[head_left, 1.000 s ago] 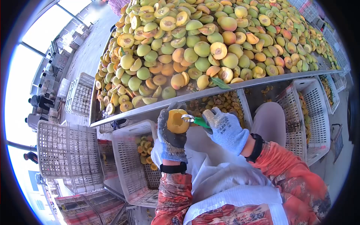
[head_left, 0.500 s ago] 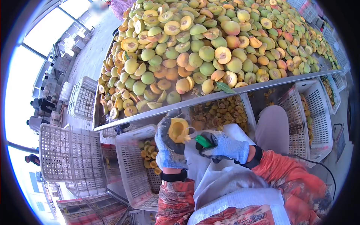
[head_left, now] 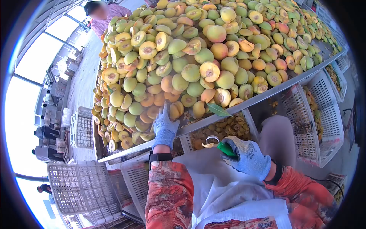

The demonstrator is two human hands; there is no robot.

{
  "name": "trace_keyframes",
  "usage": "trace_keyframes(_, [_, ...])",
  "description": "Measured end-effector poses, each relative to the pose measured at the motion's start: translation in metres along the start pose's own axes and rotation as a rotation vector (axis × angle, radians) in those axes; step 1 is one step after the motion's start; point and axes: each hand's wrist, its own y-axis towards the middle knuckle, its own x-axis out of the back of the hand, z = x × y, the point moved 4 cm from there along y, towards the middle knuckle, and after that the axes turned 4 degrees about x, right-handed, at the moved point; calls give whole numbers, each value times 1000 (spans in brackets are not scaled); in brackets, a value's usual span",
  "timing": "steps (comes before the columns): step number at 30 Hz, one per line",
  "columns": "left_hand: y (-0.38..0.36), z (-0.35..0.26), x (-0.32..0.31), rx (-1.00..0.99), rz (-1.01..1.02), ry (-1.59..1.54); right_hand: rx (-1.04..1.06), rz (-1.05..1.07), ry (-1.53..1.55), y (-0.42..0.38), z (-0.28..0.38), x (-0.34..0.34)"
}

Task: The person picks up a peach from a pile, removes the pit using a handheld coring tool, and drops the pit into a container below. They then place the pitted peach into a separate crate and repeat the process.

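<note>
My left hand (head_left: 164, 121), in a blue-grey work glove, reaches over the table rim into the near edge of the peach pile (head_left: 183, 82). Its fingers are stretched out against the fruit, beside a halved peach (head_left: 174, 111); the fingertips are partly lost among the peaches. My right hand (head_left: 248, 154), gloved the same way, is closed round the green handle of a peach pitter (head_left: 228, 148). The pitter's metal ring points left, with a scrap of yellow flesh (head_left: 209, 145) clinging to it. Most of the peaches are cut in half, green to orange outside.
The metal table rim (head_left: 251, 100) runs across in front of me. Below it stands a crate of yellow scraps (head_left: 248, 118). White crates stand at left (head_left: 76, 187) and right (head_left: 328, 114). A green leaf (head_left: 219, 110) lies near the rim. Another person (head_left: 110, 15) is at the far left.
My left hand has gone forward from above my lap into the pile; the hollowed peach half it held is no longer in it. My right hand moved slightly right with the pitter. The view has shifted.
</note>
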Motion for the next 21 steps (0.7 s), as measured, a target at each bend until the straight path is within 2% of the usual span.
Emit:
trace_keyframes(3, [17,5,-12,-91,-17,-117,-30,11,-58,-8,-14,7])
trace_keyframes(4, [14,11,-9,-107,-62,-182,-51,151,-369,-16,-23,4])
trace_keyframes(5, [10,19,-8,-107,-66,-180,-47,148,-368,-16,-23,5])
trace_keyframes(7, [-12,29,16,54,34,-1376,-178,147,-280,-12,-23,7])
trace_keyframes(8, [-35,29,31,75,22,-1369,-112,103,-114,-7,-16,7])
trace_keyframes(9, [-60,9,51,87,129,-1652,-97,115,-109,-1,-10,1])
trace_keyframes(10, [-79,-5,61,88,241,-1936,27,42,-16,6,1,-4])
trace_keyframes(11, [-92,-5,62,91,227,-1941,146,-31,78,11,15,-7])
trace_keyframes(13, [-116,-8,54,237,338,-2183,160,29,74,19,42,-14])
trace_keyframes(14, [-122,-8,45,87,429,-2155,167,78,72,21,54,-16])
trace_keyframes(15, [-132,-14,43,89,421,-2163,171,86,68,21,65,-15])
trace_keyframes(17, [-147,-15,51,149,-6,-1860,176,129,36,21,83,-14])
trace_keyframes(19, [-158,-18,57,205,43,-1994,213,104,10,16,91,-15])
trace_keyframes(21, [-168,-21,67,86,25,-1841,192,131,16,10,95,-16])
